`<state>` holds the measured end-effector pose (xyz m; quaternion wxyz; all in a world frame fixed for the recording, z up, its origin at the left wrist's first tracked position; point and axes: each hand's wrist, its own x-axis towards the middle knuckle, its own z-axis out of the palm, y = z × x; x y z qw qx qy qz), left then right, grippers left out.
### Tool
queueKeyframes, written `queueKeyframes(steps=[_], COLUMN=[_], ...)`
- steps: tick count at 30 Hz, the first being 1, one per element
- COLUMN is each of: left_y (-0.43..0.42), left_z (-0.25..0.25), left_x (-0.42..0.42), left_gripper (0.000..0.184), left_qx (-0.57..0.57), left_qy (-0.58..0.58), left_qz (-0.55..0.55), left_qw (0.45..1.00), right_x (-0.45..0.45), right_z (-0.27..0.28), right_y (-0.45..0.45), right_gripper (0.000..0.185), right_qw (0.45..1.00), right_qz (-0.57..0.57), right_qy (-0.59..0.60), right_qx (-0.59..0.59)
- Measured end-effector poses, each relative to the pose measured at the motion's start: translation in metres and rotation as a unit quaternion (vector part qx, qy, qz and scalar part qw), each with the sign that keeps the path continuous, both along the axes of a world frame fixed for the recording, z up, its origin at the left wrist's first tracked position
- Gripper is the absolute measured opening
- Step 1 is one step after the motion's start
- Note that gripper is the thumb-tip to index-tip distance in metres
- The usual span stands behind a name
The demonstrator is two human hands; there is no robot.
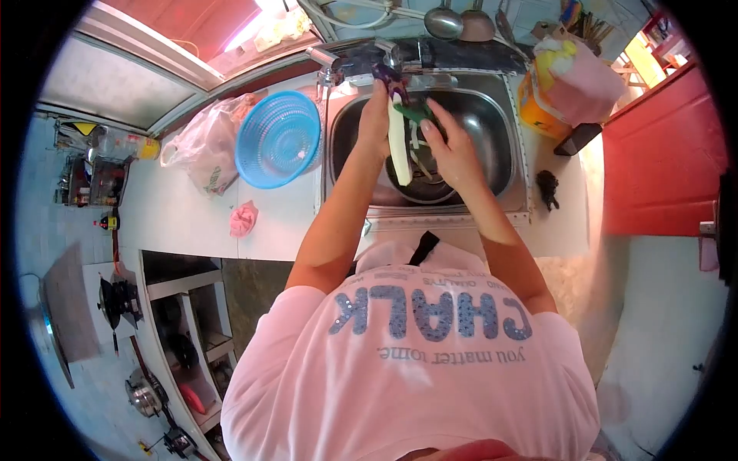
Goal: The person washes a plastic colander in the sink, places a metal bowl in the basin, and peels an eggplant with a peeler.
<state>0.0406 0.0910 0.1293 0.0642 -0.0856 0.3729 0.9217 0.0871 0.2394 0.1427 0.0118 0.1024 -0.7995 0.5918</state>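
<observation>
Head view: pale vegetable (399,150) sits between both hands (374,124) (453,152).

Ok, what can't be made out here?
Head view: grip of the narrow green tool, hidden by the right hand.
Head view: part of the long pale purple-ended vegetable, hidden by the left hand.
Head view: contents of the white plastic bag, mostly hidden by its folds.
Head view: what the black clump is; too small.
</observation>
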Motion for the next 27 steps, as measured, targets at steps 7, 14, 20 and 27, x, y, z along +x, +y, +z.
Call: queueKeyframes(steps=[7,14,20,27], left_y=[-0.003,-0.029,-0.032,0.0], left_z=[-0.001,-0.006,0.008,-0.001], left_x=[-0.007,-0.023,-0.028,-0.005], left_gripper=[0.05,0.045,0.049,0.05], left_qx=[0.025,-0.047,-0.056,-0.001], left_qy=[0.061,0.043,0.048,0.009], left_qz=[0.074,0.128,0.095,0.01], left_qw=[0.995,0.99,0.993,1.0], right_x=[0.014,0.055,0.055,0.009], right_z=[0.019,-0.017,-0.047,0.001], right_y=[-0.019,0.007,0.029,0.009], right_gripper=[0.045,0.051,0.045,0.048], right_qw=[0.994,0.992,0.998,0.997], right_qz=[0.005,0.076,0.041,-0.005], right_qy=[0.04,0.001,0.002,0.07], right_qx=[0.103,0.103,0.049,0.04])
